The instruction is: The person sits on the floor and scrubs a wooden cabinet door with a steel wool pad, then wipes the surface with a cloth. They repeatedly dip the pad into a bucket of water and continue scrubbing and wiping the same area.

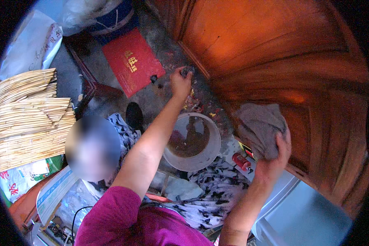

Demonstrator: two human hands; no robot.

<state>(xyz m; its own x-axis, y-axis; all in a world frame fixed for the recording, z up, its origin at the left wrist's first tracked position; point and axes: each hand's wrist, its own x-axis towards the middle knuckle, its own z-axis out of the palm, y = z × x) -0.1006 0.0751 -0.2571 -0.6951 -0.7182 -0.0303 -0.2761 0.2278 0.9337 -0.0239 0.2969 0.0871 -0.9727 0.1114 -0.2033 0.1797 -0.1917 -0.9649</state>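
My right hand (pixel 276 158) grips a grey rag (pixel 259 128) pressed against the reddish wooden door (pixel 283 57). My left hand (pixel 180 82) reaches far down toward the floor at the foot of the door, its fingers pinched on a small dark object (pixel 186 71); what that object is I cannot tell. Between my arms stands a white bucket (pixel 212 152) holding dirty brown water.
A red booklet (pixel 132 61) lies on the grey floor beside a dark wooden stool leg (pixel 86 78). Bundles of pale sticks (pixel 28 119) are stacked at the left. A small red bottle (pixel 241 161) lies near the bucket. Black-and-white patterned cloth (pixel 211 192) spreads below.
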